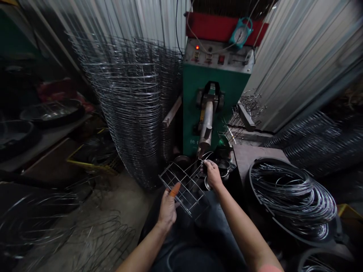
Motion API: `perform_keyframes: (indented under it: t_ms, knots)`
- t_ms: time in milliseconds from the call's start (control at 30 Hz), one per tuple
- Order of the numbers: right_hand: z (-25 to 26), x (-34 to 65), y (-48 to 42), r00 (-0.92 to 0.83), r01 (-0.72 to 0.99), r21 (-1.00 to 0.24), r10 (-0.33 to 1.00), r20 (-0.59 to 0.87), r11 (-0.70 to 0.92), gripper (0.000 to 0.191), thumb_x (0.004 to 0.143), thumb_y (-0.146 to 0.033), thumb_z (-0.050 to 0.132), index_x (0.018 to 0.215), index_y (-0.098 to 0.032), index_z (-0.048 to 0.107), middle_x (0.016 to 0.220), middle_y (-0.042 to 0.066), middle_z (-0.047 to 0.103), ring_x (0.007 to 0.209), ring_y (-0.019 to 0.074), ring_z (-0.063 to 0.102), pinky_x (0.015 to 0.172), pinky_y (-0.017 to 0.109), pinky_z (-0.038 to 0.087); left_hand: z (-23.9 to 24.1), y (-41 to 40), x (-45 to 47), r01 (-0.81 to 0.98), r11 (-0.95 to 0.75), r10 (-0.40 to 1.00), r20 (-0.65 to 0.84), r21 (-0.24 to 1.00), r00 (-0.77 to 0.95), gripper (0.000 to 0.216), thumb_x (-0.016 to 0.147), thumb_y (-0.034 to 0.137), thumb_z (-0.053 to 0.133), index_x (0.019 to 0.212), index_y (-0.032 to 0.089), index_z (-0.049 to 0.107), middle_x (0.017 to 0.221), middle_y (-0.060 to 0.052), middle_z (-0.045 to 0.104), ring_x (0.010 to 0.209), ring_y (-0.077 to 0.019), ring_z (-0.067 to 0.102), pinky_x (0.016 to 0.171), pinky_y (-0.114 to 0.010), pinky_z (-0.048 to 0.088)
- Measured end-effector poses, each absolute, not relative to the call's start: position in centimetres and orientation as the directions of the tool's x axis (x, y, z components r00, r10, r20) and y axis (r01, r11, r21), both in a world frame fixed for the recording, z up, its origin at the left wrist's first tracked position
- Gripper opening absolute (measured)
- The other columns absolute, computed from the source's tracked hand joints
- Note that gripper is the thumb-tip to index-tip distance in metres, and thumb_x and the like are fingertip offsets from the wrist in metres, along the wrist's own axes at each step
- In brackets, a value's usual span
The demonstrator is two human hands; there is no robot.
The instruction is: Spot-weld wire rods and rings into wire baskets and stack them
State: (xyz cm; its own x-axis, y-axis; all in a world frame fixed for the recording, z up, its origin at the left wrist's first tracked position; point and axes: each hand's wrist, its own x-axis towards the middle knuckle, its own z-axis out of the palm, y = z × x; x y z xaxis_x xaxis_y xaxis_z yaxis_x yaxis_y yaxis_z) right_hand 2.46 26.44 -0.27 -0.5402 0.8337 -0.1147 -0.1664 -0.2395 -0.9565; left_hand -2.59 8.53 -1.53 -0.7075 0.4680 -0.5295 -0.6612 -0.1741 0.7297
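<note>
holding a wire rack (pixel 187 185) slantwise above the lap, the left hand (pixel 167 209) sits at 7 o'clock from the rack's middle, its grip closed on the near edge, the thumb in an orange cover (pixel 175 189) pressed over the wires. the right hand (pixel 211 173), at 2 o'clock, has fingertips pinched together beside the far corner, where a thin curved wire (pixel 209 154) seems caught between them; i cannot tell whether that wire is loose or part of the rack.

at 1 o'clock stands a green machine (pixel 191 98), its thick metal rod (pixel 208 121) pointing down at the far corner, with the tip just beside the right fingers. i cannot make out whether rod and wire touch. a red light (pixel 197 47) glows on the panel, so the machine is probably powered.

fingers so near the tip could be pinched or burned if the rod moves or heats. a slack pinch could let the curved wire slip out of line, and since the left thumb bears on one side only, the rack could twist or tip. tall nested baskets (pixel 133 102) lean at 11 o'clock; a swing that way might snag them. coiled wire rings (pixel 295 196) lie heaped at 3 o'clock in a black tub (pixel 253 185), where a right elbow going wide might catch.
</note>
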Motion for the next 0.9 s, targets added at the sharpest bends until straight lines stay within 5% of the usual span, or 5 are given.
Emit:
perform_keyframes:
  t_ms: [300,433,567,700,900]
  knots:
    - [-0.1,2.7,27.1,-0.556,-0.06,-0.963,0.81,-0.188,-0.265,0.025,0.066,-0.042,0.06,0.064,-0.017,0.055,0.054,-0.001,0.054,0.045,0.0102,0.048,0.042,0.022,0.039,1.3,8.6,-3.1,-0.666,-0.079,0.441,-0.573,0.742,-0.691,0.042,0.049,0.041,0.076,0.081,0.019,0.059,0.095,-0.005,0.064,0.077,-0.0167,0.058,0.054,-0.023,0.041]
    - [0.8,4.7,29.1,-0.488,0.146,-0.953,0.857,0.164,0.265,0.023,0.072,-0.04,0.058,0.078,-0.018,0.063,0.073,0.004,0.062,0.069,0.0177,0.058,0.063,0.031,0.047,1.5,8.7,-3.2,-0.67,-0.081,0.43,-0.58,0.738,-0.691,0.041,0.05,0.041,0.076,0.081,0.02,0.059,0.093,-0.004,0.064,0.076,-0.016,0.058,0.054,-0.023,0.041]
    - [1.6,5.4,31.8,-0.671,0.167,-0.682,0.589,0.451,0.712,0.017,0.079,-0.032,0.055,0.089,-0.023,0.066,0.097,0.008,0.059,0.094,0.0212,0.055,0.084,0.036,0.043,1.6,9.0,-3.1,-0.686,-0.095,0.427,-0.593,0.721,-0.683,0.041,0.049,0.04,0.076,0.08,0.02,0.057,0.085,-0.001,0.063,0.069,-0.0147,0.057,0.054,-0.025,0.041]
    - [1.9,5.0,33.5,-0.828,0.118,-0.584,0.404,0.388,0.803,0.018,0.084,-0.033,0.052,0.09,-0.025,0.066,0.095,0.007,0.058,0.09,0.0196,0.055,0.081,0.034,0.045,1.9,9.2,-3.1,-0.686,-0.087,0.409,-0.602,0.722,-0.686,0.042,0.051,0.042,0.075,0.082,0.02,0.057,0.082,-0.001,0.063,0.067,-0.0144,0.057,0.055,-0.025,0.04]
    - [1.6,4.9,34.3,-0.85,0.105,-0.514,0.345,0.398,0.851,0.016,0.084,-0.034,0.053,0.085,-0.025,0.065,0.091,0.007,0.063,0.092,0.0223,0.052,0.082,0.037,0.043,1.4,9.1,-3.4,-0.649,-0.079,0.381,-0.579,0.757,-0.721,0.043,0.047,0.043,0.076,0.075,0.019,0.056,0.086,-0.002,0.062,0.078,-0.017,0.057,0.057,-0.025,0.039]
